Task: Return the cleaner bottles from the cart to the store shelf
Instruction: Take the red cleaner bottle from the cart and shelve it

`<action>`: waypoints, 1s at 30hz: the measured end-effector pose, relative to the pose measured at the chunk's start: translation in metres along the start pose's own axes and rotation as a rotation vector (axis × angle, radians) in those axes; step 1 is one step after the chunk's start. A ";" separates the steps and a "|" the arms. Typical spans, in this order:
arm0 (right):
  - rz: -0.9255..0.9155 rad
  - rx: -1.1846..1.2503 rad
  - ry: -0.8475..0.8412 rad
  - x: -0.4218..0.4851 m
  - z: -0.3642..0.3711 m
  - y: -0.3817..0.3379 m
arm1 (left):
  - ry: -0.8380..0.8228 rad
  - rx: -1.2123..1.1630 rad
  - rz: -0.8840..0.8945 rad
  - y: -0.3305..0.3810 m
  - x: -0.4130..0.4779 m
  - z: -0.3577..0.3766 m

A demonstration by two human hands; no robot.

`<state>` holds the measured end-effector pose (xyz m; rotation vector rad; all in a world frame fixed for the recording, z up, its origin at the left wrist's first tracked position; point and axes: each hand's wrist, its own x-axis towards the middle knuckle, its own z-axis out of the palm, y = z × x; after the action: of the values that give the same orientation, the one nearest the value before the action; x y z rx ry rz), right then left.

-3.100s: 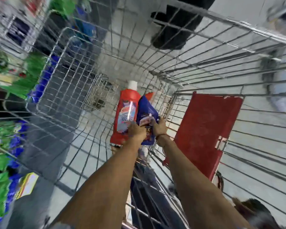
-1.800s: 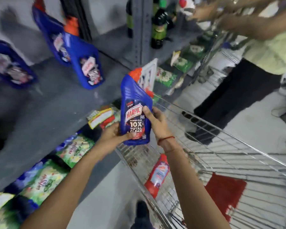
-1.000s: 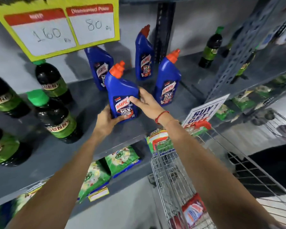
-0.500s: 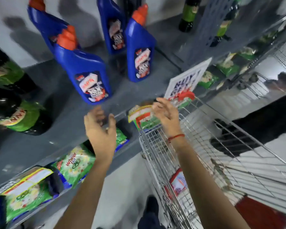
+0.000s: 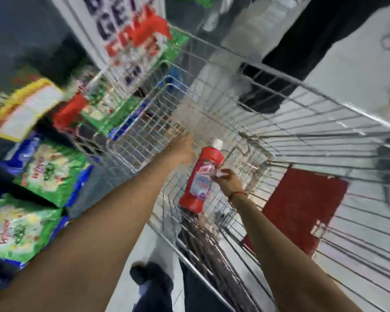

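A red cleaner bottle (image 5: 199, 183) with a white cap lies on the wire floor of the shopping cart (image 5: 313, 136). Both my arms reach down into the cart. My right hand (image 5: 229, 180) is at the bottle's right edge, with thumb and fingertips closed on its label side. My left hand (image 5: 182, 150) is close beside the bottle's upper left shoulder; its fingers are hidden and the frame is blurred. The shelf with the blue bottles is out of view.
A red flap (image 5: 302, 210) hangs on the cart's near right wall. Green detergent packs (image 5: 47, 172) fill the lower shelves at left, under a tilted promo sign (image 5: 126, 30). Another person's dark trouser legs (image 5: 291, 52) stand beyond the cart. My shoe (image 5: 151, 278) is on the floor below.
The blue bottle was carried from the cart to the shelf and let go. My view and both hands have since swung down into the cart, onto the red bottle.
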<state>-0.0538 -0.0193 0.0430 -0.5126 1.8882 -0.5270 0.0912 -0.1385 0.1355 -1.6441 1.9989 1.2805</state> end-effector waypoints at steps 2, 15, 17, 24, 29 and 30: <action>0.096 0.011 -0.015 0.014 0.001 0.022 | -0.052 -0.003 -0.048 -0.001 0.023 0.027; 0.191 0.508 -0.220 0.008 0.027 0.032 | -0.319 -0.268 -0.314 -0.039 0.056 0.116; 0.134 0.499 -0.183 0.001 0.021 0.025 | -0.327 -0.358 -0.318 -0.034 0.049 0.104; -0.169 0.540 -0.213 -0.045 -0.016 -0.047 | -0.190 -0.645 -0.105 0.005 -0.010 0.020; -0.397 0.525 -0.262 -0.102 -0.028 -0.111 | 0.045 -0.679 0.070 0.016 -0.083 -0.046; -0.453 0.512 -0.285 -0.117 -0.027 -0.125 | 0.102 -0.694 0.093 0.014 -0.102 -0.059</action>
<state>-0.0248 -0.0501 0.2113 -0.6320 1.2958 -1.1338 0.1315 -0.1148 0.2445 -1.9309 1.8040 2.1358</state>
